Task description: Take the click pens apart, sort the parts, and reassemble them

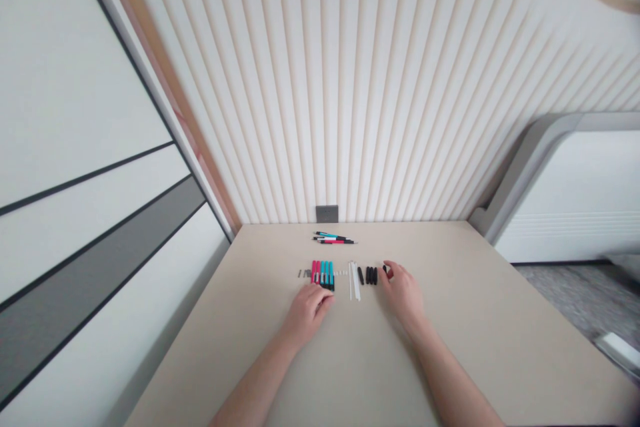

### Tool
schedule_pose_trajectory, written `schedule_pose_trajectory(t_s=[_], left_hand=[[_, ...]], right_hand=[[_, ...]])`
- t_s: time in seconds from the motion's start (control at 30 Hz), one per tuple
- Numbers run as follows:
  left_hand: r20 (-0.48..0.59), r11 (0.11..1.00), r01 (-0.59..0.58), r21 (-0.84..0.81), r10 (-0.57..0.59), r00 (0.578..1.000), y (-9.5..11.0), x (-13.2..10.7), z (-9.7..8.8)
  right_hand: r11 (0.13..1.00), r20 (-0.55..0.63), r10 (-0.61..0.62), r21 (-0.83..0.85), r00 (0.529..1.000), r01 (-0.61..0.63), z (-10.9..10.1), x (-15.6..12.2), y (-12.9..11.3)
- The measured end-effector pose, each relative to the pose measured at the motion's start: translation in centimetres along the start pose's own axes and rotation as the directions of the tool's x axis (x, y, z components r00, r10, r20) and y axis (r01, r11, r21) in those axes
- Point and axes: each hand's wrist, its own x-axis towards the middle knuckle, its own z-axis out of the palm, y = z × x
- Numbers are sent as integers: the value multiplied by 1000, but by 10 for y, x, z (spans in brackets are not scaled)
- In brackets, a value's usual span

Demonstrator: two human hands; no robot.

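My left hand [306, 312] rests on the table, loosely curled with the thumb apart, its fingertips at the lower ends of a row of pink and blue pen barrels [323, 272]. It holds nothing that I can see. On the right, my right hand [404, 290] pinches a small black pen grip [385, 268] between thumb and index finger, partly covered by the fingers. Just left of it lie several more black grips [371, 275]. White refill tubes [355, 281] lie between the barrels and the grips. Small grey springs [304, 273] and tiny white pieces [341, 273] flank the barrels.
Several whole pens [334, 239] lie farther back on the beige table [320, 373]. A dark wall socket [327, 214] sits behind them on the ribbed wall. White cabinet panels [75, 147] stand on the left, and a grey and white headboard [575, 193] is on the right.
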Motion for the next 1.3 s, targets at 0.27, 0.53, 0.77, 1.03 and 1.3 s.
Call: schedule_pose_trajectory(t_s=[0.27, 0.53, 0.77, 1.03, 1.3], left_hand=[[35, 998, -50, 38, 49, 998, 1, 0, -2], [34, 997, -70, 37, 69, 997, -3, -2, -1], [55, 994, -100, 48, 98, 994, -6, -5, 0], [44, 985, -138, 103, 134, 990, -7, -9, 2], [-15, 971, -197, 136, 201, 979, -11, -11, 6]], right_hand=[[999, 59, -38, -31, 998, 40, 13, -1, 5], [996, 50, -88, 36, 995, 86, 19, -2, 5], [986, -12, -150, 67, 989, 151, 21, -4, 4], [947, -145, -247, 176, 958, 270, 13, -10, -13], [648, 22, -745, 262, 667, 715, 5, -48, -65]])
